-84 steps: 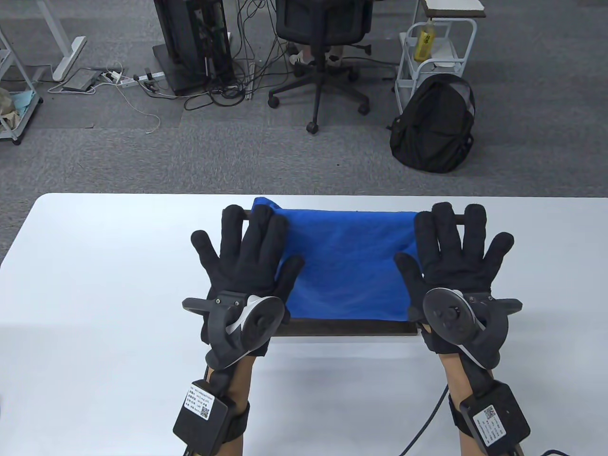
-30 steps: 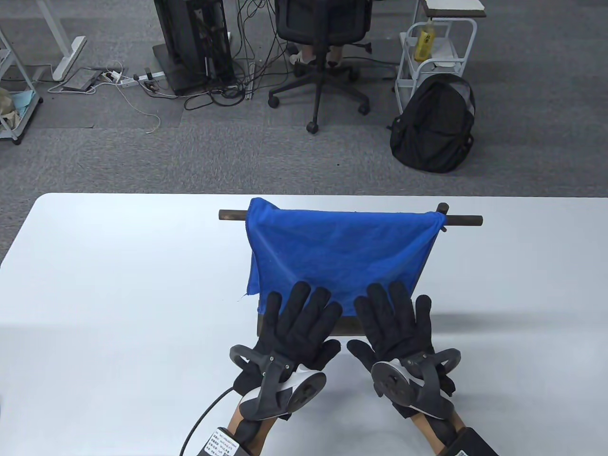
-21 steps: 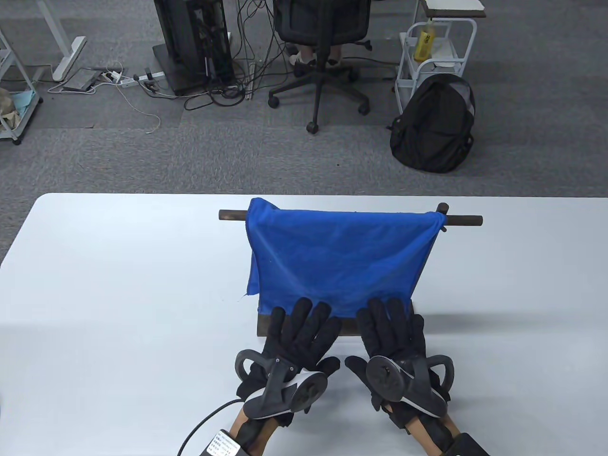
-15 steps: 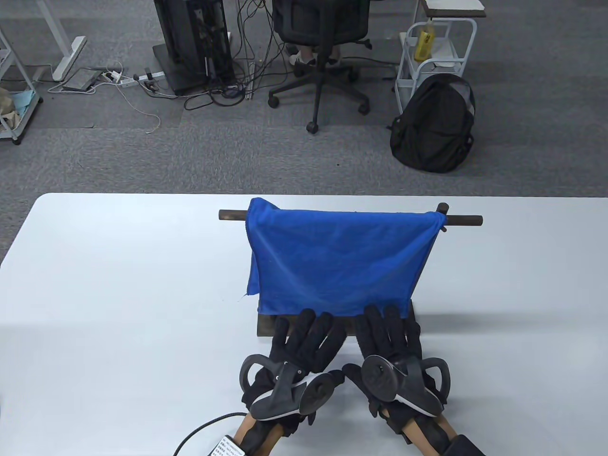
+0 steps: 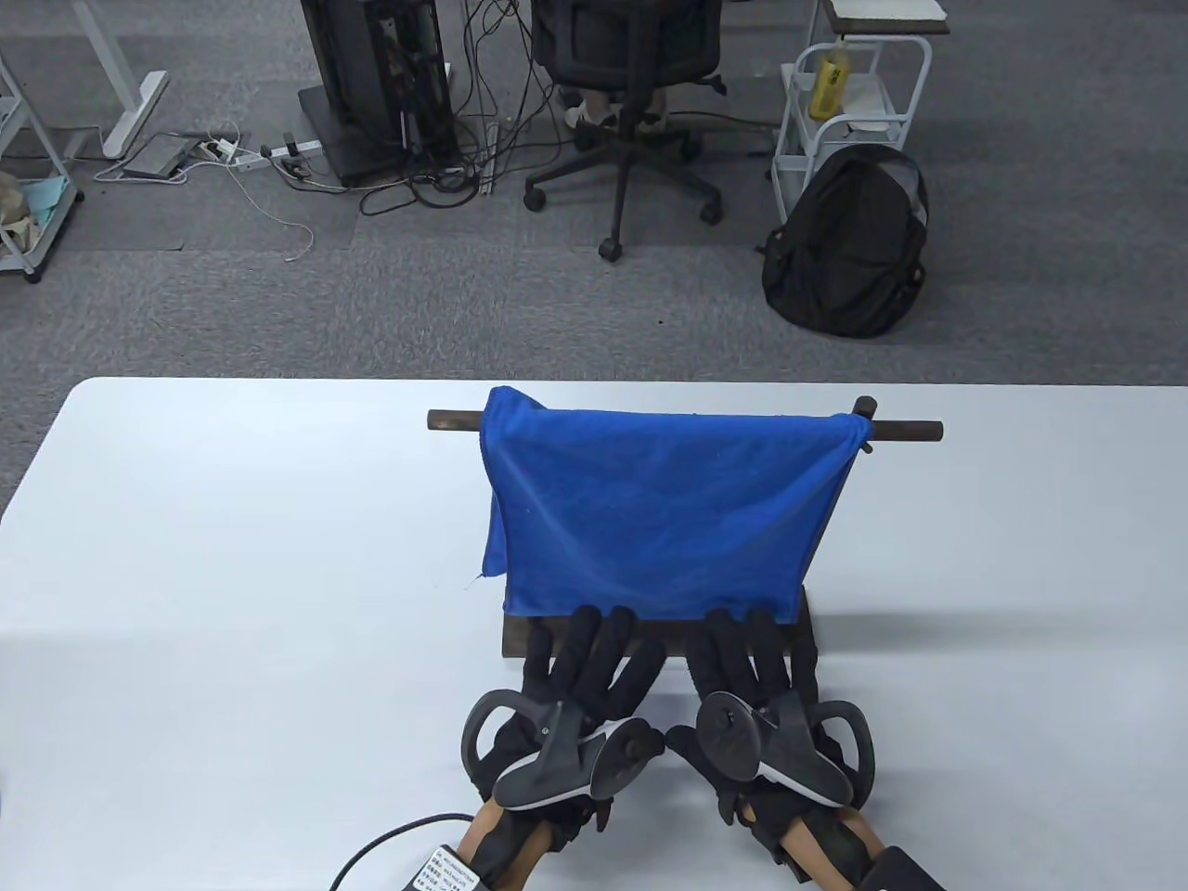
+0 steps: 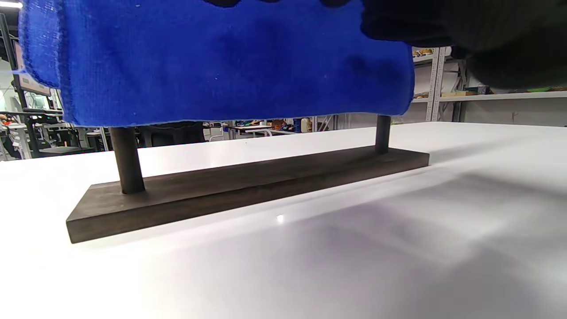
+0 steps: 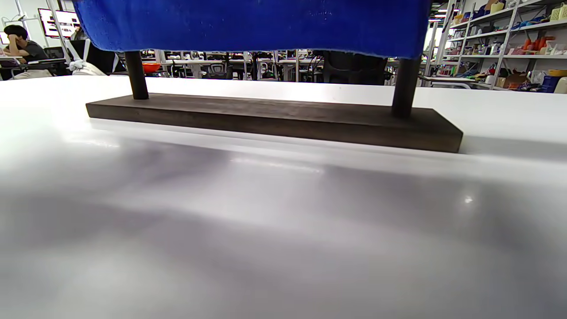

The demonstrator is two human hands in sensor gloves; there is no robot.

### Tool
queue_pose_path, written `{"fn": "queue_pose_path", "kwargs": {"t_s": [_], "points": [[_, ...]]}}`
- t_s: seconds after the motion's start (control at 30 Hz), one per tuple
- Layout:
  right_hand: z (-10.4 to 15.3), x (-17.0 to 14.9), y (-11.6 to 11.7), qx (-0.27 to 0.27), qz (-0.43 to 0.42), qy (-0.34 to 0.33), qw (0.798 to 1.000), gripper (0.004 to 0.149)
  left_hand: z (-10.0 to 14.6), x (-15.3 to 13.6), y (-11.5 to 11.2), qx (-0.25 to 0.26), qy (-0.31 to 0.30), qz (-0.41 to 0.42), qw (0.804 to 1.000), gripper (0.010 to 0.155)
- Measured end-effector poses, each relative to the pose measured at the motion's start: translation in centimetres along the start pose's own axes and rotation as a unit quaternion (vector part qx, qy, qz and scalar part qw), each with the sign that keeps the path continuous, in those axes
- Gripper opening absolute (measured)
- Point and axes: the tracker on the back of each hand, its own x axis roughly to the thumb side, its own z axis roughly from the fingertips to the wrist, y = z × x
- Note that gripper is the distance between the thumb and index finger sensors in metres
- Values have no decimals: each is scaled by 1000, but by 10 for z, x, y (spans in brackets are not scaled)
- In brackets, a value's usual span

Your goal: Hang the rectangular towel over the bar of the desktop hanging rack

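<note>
A blue rectangular towel (image 5: 654,515) hangs draped over the dark bar (image 5: 910,430) of a desktop rack with a dark wooden base (image 5: 513,639). It also shows in the left wrist view (image 6: 212,62) and the right wrist view (image 7: 248,22), hanging above the base (image 6: 230,190) (image 7: 274,117). My left hand (image 5: 594,664) and right hand (image 5: 752,654) are open, fingers spread, side by side at the towel's lower hem in front of the base. Neither hand grips anything.
The rack stands mid-table on a white table (image 5: 232,557). Beyond the far edge, on the floor, are an office chair (image 5: 622,56), a black backpack (image 5: 849,246), a white cart (image 5: 849,83) and cables.
Both hands left the bar's ends, slid down the towel's front, came together at its lower edge and drew back toward me. The towel stays hanging on the bar.
</note>
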Motion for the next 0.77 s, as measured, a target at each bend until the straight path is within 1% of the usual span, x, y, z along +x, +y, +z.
{"fn": "queue_pose_path", "kwargs": {"t_s": [0.13, 0.43, 0.63, 0.77], "points": [[2, 3, -4, -14, -2, -8, 1000, 92, 1, 0, 0, 7, -1, -2, 1000, 81], [2, 3, -3, -17, 2, -6, 1000, 91, 2, -1, -1, 10, 0, 8, 1000, 82], [2, 2, -3, -21, 0, -1, 1000, 91, 3, -1, 3, 24, 1, 2, 1000, 82], [2, 1, -3, -23, 1, 3, 1000, 91, 3, -1, 2, 20, 1, 3, 1000, 82]]}}
